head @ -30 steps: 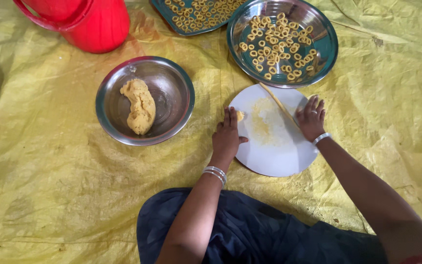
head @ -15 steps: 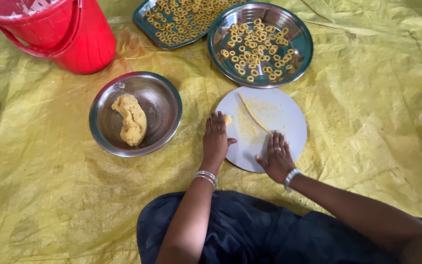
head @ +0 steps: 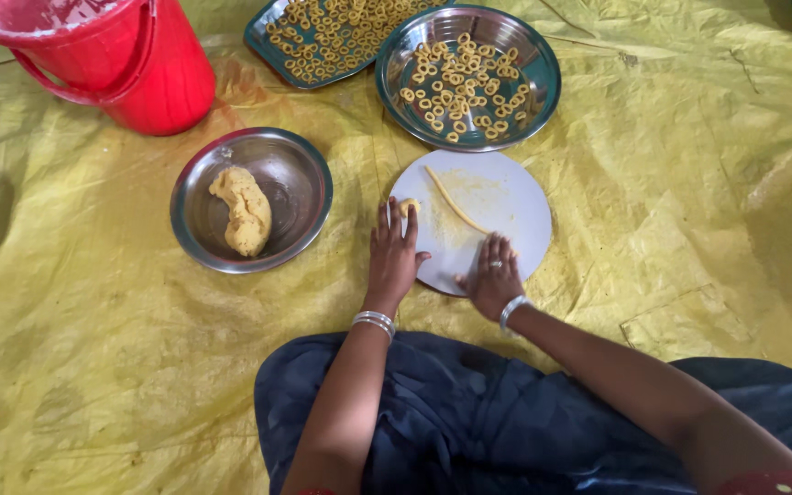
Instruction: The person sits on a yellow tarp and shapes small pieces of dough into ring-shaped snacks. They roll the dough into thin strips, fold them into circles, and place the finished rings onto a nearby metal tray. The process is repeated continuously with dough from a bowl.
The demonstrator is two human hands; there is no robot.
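Observation:
A round white board (head: 515, 206) lies on the yellow sheet in front of me. Across it runs a thin rope of yellow dough (head: 454, 202). My right hand (head: 493, 275) lies flat, fingers spread, on the near end of that rope at the board's front edge. My left hand (head: 392, 252) rests flat on the board's left edge, its fingertips beside a small lump of dough (head: 407, 206). A steel bowl (head: 300, 174) to the left holds a larger piece of yellow dough (head: 244, 211).
A steel plate (head: 533, 92) with several dough rings sits just behind the board, and a tray (head: 272, 50) of more rings lies further back. A red bucket (head: 130, 64) stands at the back left. Crumpled yellow sheet (head: 689, 229) covers the floor; my dark-clothed lap (head: 469, 422) is below.
My right hand has slid from the board's right side toward me along the dough rope, which now lies longer and thinner. My left hand stayed at the left edge.

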